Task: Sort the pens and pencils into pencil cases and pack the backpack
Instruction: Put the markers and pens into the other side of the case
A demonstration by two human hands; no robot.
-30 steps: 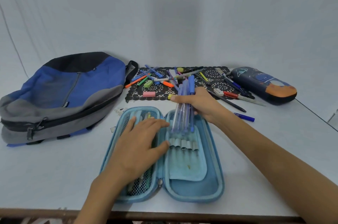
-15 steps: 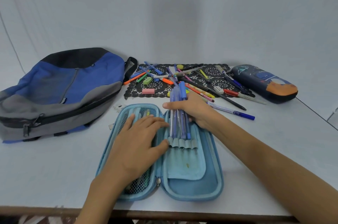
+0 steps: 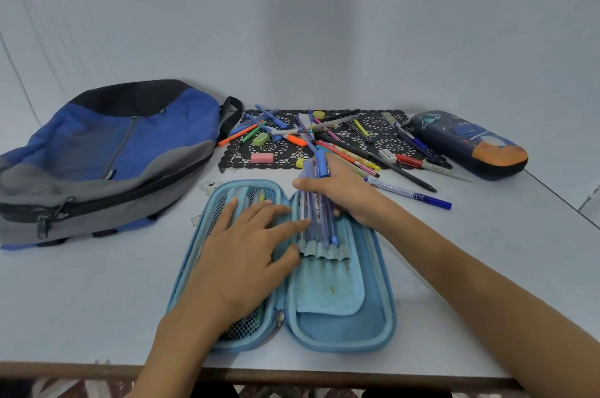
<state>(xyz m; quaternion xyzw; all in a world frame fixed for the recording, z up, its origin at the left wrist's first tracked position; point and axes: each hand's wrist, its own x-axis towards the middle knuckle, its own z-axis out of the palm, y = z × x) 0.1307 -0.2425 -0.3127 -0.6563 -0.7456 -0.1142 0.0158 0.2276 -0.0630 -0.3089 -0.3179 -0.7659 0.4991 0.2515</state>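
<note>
A bundle of slim blue and translucent-violet plastic pens (image 3: 316,219) lies in the right half of an open, light blue, oval zip-around pencil case (image 3: 341,329) at the near middle of the white table (image 3: 97,284). The right hand (image 3: 344,193) grasps the bundle, its thumb over the top on the left and its fingers curled round the right side. The pens lie side by side with their long axis running near to far along the case's length. Their near ends sit at a row of grey-blue elastic loops (image 3: 324,251), and their far ends, one with a solid blue cap, reach past the case's far rim. The left hand (image 3: 240,254) lies flat, with fingers spread and straight, on the mesh pocket of the case's left half, its forefinger reaching the leftmost pen. A blue, grey and black fabric backpack (image 3: 107,154) lies on its side at the far left. Just beyond the case, a black lace mat (image 3: 380,123) holds scattered coloured pens, markers and a pink eraser (image 3: 262,157). A closed navy pencil case with an orange end (image 3: 467,144) lies at the far right, and a white-and-blue pen (image 3: 409,193) lies on the table near the right wrist.
</note>
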